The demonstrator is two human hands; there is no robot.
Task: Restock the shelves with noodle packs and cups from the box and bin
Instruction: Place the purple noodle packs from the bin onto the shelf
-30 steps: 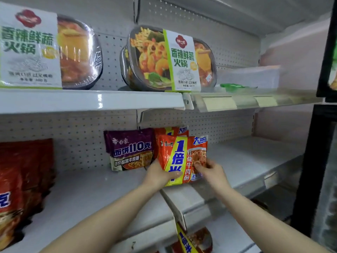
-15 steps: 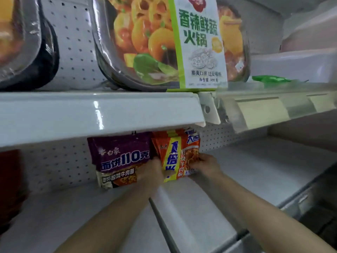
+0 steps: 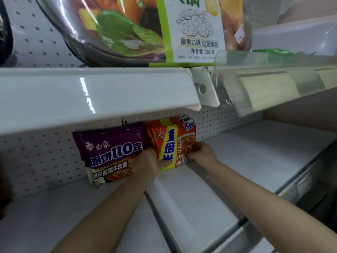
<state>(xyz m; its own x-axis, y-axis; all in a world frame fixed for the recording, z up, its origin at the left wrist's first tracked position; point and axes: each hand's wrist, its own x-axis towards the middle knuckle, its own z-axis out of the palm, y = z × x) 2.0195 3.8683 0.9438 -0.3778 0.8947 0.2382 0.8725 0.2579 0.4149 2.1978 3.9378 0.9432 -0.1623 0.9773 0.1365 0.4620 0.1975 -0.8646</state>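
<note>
Orange pack [image 3: 173, 143] marked "1倍半" stands between left hand [image 3: 147, 161] and right hand [image 3: 202, 154], both gripping it, beside purple "110克" pack [image 3: 111, 150].

Hotpot tray [image 3: 127, 33]; clear price rail [image 3: 273, 84]

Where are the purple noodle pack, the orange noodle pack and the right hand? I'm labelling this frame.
purple noodle pack [image 3: 111, 152]: head view, on its printed front.
orange noodle pack [image 3: 171, 143]: head view, on the yellow stripe.
right hand [image 3: 203, 154]: head view, on the back of the hand.
</note>
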